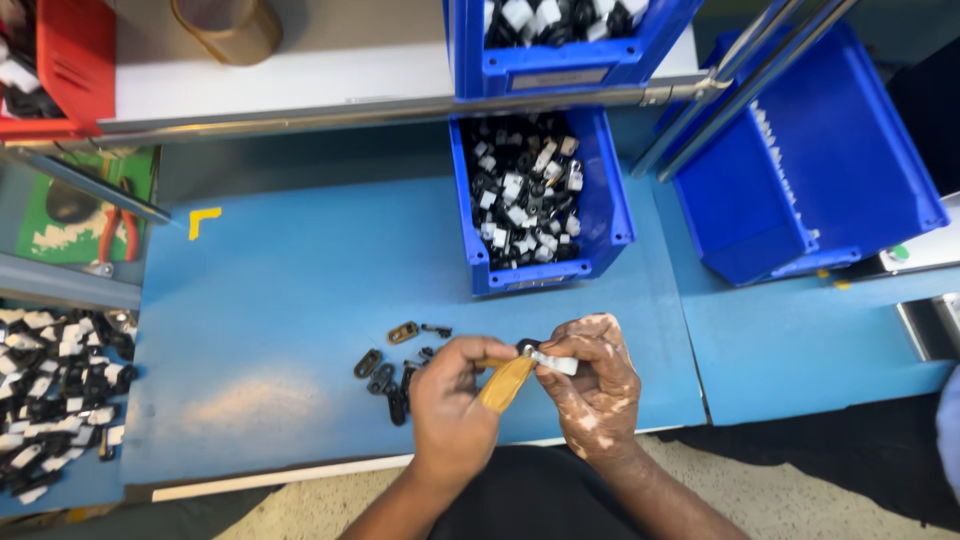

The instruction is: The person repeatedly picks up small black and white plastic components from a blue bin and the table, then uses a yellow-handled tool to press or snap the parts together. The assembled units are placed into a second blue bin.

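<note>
Left hand (452,398) grips a tan tool (505,383), right hand (592,375) pinches a small black-and-white part (545,357) at mat (280,330) centre-front for close work; loose clips (385,370) at 9 o'clock, bin (540,190) at 12.

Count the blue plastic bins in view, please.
3: one full of small black and white parts on the mat, one on the shelf above it, one tilted at right. Others may lie outside the view.
</note>
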